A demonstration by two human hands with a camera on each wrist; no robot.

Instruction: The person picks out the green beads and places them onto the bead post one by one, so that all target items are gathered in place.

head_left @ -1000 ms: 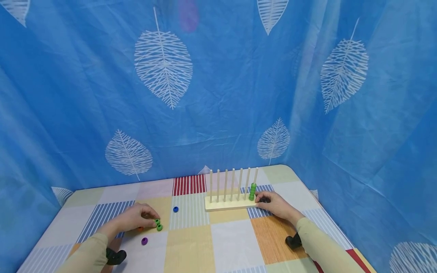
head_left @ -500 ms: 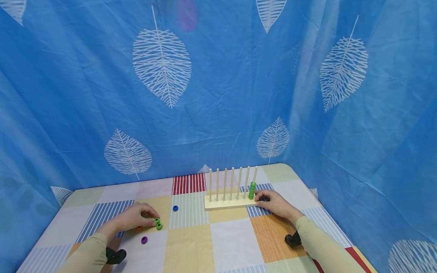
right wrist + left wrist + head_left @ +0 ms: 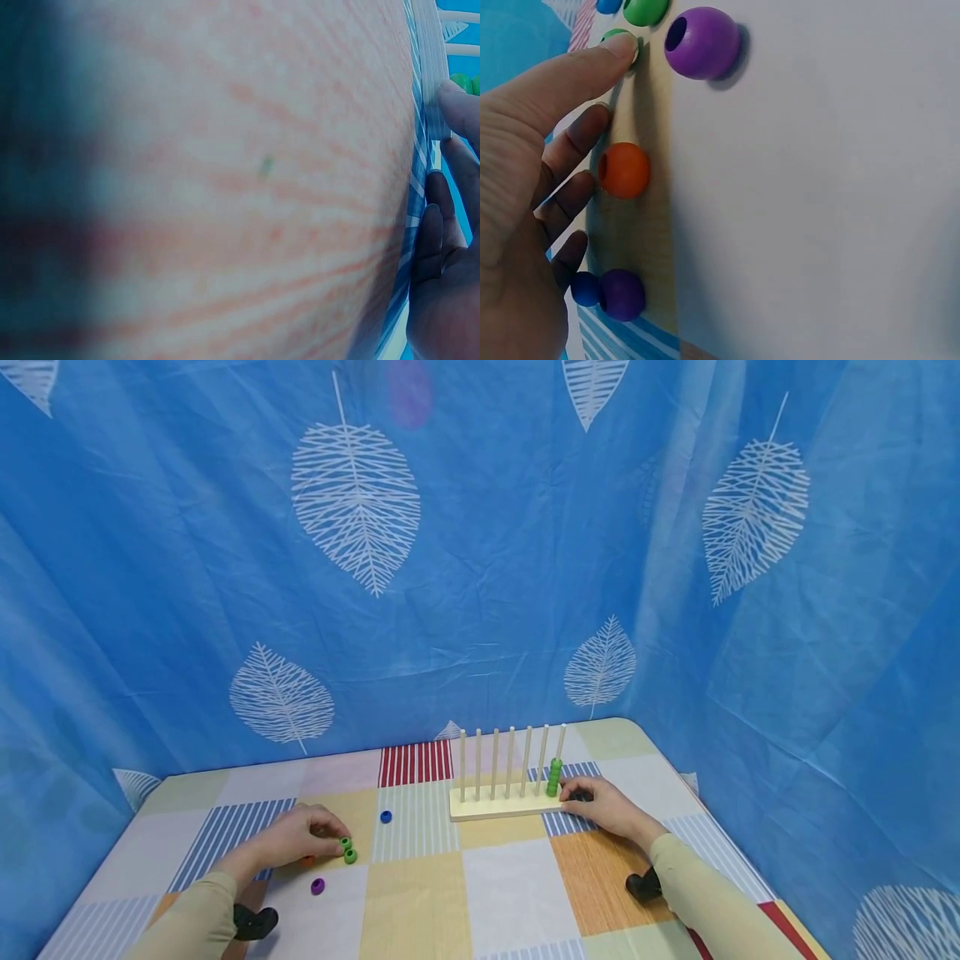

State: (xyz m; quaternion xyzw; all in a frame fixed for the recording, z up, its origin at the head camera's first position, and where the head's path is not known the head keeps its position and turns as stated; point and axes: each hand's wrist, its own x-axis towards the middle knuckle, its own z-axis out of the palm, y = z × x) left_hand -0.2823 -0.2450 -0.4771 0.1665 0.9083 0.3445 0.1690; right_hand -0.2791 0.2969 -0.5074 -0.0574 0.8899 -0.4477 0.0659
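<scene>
My left hand [image 3: 300, 835] is low over the left part of the table, its thumb and forefinger at a green bead [image 3: 346, 843]. In the left wrist view the thumb tip lies on that bead, with the forefinger mostly hidden. Right beside it sits a second green bead [image 3: 350, 857]. Under the curved fingers is an orange bead [image 3: 625, 170]. At the right, my right hand [image 3: 600, 806] grips the end of a pale wooden peg stand [image 3: 495, 810], thumb in front. Several green beads [image 3: 554, 778] are stacked on its rightmost peg; the other pegs are bare.
A purple bead [image 3: 318, 886] lies nearer than the left hand, a blue bead [image 3: 386, 817] beyond it. Another blue bead [image 3: 585, 289] and purple bead [image 3: 622, 295] show by the little finger. A patchwork cloth [image 3: 416, 902] covers the table; a blue curtain [image 3: 480, 568] hangs behind.
</scene>
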